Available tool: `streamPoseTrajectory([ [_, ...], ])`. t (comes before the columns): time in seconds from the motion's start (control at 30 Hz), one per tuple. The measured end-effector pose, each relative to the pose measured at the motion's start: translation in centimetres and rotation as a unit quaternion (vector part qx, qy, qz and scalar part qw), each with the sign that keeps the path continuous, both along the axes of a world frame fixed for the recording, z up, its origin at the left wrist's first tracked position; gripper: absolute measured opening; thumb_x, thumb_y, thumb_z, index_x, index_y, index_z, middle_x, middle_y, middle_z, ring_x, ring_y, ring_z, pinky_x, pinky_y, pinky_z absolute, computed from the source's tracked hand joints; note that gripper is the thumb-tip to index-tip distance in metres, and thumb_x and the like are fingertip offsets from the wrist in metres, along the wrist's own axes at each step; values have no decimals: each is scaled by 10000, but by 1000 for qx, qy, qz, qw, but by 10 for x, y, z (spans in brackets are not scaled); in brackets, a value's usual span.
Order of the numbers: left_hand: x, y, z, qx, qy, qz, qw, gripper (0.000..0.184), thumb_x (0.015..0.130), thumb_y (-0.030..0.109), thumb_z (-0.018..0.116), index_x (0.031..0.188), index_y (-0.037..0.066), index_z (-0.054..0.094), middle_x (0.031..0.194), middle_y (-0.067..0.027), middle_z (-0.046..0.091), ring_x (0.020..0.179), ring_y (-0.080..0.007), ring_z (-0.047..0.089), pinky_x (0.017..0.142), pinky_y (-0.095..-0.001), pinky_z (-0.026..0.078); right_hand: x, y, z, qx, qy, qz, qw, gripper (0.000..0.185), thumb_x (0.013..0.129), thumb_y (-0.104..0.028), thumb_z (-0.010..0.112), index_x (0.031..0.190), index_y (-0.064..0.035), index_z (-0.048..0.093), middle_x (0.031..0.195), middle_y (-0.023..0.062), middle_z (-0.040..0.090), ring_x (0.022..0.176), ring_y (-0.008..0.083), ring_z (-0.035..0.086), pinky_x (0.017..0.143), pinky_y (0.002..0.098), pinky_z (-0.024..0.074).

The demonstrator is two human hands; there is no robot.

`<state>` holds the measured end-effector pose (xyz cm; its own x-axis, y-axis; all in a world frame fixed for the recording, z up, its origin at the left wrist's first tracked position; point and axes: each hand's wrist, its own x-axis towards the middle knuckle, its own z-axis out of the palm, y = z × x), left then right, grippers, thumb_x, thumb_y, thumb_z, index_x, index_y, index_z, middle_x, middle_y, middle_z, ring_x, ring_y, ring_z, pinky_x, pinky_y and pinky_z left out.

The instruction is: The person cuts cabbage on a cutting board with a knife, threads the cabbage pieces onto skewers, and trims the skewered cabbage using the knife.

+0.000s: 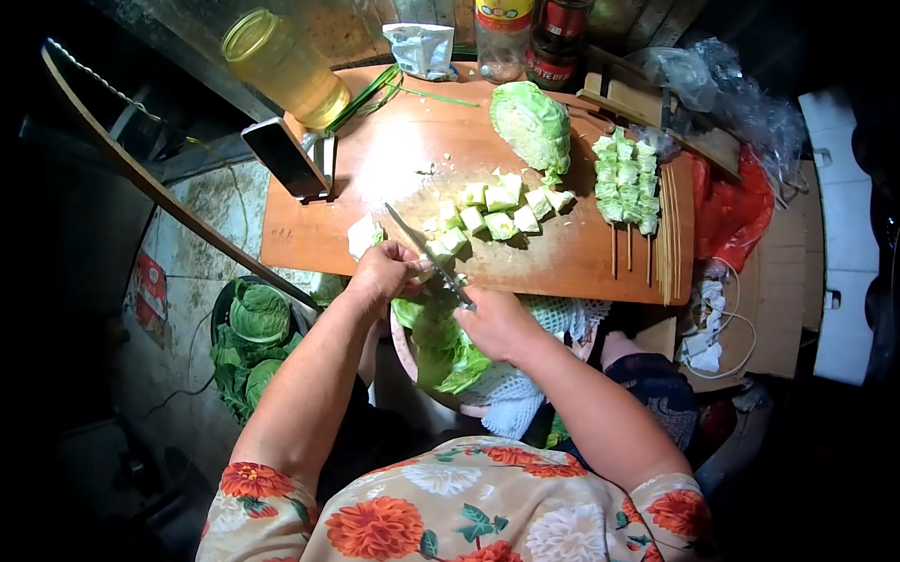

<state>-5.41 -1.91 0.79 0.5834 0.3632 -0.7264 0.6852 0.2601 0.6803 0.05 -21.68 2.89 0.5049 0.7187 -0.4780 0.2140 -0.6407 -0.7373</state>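
My right hand (492, 322) is wrapped round the handle of a knife (422, 244), whose blade points up and left over the board's front edge. Beside the blade, my left hand (389, 271) has its fingers pinched round a small pale green cabbage piece (426, 267). Cut cabbage chunks (500, 199) lie on the wooden board (323, 229) just beyond the knife, and a pale cabbage piece (364, 236) rests by my left wrist. Farther back is a larger cut cabbage (531, 127). Skewered cabbage (627, 180) lies at the right beside bare wooden sticks (672, 239).
A phone on a stand (286, 158), a jar of yellow liquid (284, 72) and other jars (502, 30) line the board's back and left. Below it are a basin with leaves (448, 350) and whole cabbages (259, 314). Red plastic (735, 212) lies right.
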Motion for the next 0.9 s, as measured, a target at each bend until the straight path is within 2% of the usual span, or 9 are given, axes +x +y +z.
streamPoseTrajectory([
  [0.07, 3, -1, 3, 4, 1, -5, 1000, 183, 802, 60, 718, 829, 39, 538, 725, -31, 565, 596, -125, 567, 519, -275, 528, -5, -3, -9, 61, -47, -4, 997, 322, 865, -216, 538, 1084, 18, 564, 942, 259, 627, 924, 409, 596, 828, 430, 465],
  [0.17, 4, 3, 0, 32, 8, -29, 999, 201, 782, 41, 718, 877, 22, 542, 778, -42, 585, 677, -146, 585, 582, -284, 523, -7, -3, -5, 66, -14, -35, 997, 337, 857, -207, 550, 1107, 18, 565, 981, 258, 623, 944, 400, 593, 849, 412, 459],
  [0.27, 7, 14, -16, 173, -63, -131, 974, 205, 810, -80, 615, 969, -10, 505, 848, -95, 595, 765, -198, 614, 668, -319, 557, -3, -4, 9, 57, 24, -47, 997, 358, 858, -210, 554, 1132, 20, 559, 1004, 261, 622, 956, 382, 600, 859, 398, 456],
  [0.4, 13, 18, -15, 197, -68, -133, 969, 230, 791, -53, 639, 985, -15, 521, 867, -96, 606, 784, -197, 618, 675, -303, 540, 2, -5, 20, 57, 52, -58, 995, 377, 864, -213, 553, 1151, 31, 551, 1001, 250, 630, 953, 359, 613, 857, 383, 458],
  [0.47, 20, 10, 16, 310, 12, -206, 928, 338, 694, 50, 728, 1001, 3, 595, 942, -158, 661, 868, -251, 639, 755, -330, 510, 2, -6, 29, 63, 33, -58, 996, 388, 872, -207, 546, 1171, 40, 541, 1021, 244, 633, 970, 338, 617, 858, 372, 459],
  [0.5, 23, 7, 27, 309, 12, -207, 928, 338, 694, 50, 728, 1001, 3, 595, 942, -158, 661, 868, -251, 639, 755, -330, 510, 1, -7, 30, 62, 34, -58, 996, 388, 872, -207, 546, 1171, 40, 541, 1021, 244, 633, 970, 338, 617, 858, 372, 459],
  [0.57, 28, 4, 41, 314, 55, -281, 905, 228, 760, 4, 673, 972, -34, 596, 881, -84, 615, 793, -165, 619, 687, -281, 520, 1, -7, 32, 88, 23, -65, 994, 409, 873, -202, 546, 1196, 48, 524, 1049, 251, 626, 992, 338, 611, 872, 369, 456],
  [0.8, 23, 22, 11, 197, 14, -245, 949, 200, 767, -6, 652, 952, -61, 600, 902, -109, 616, 797, -189, 621, 686, -293, 525, 0, -11, 46, 97, 26, -70, 992, 417, 875, -203, 546, 1214, 37, 514, 1071, 246, 622, 1016, 342, 605, 884, 380, 453],
  [0.9, 23, 24, 16, 171, 25, -208, 963, 300, 727, 47, 631, 1018, -25, 639, 897, -163, 677, 838, -238, 658, 758, -317, 514, -1, -11, 53, 94, 12, -60, 994, 417, 877, -207, 546, 1217, 32, 514, 1075, 242, 622, 1019, 345, 603, 882, 380, 455],
])
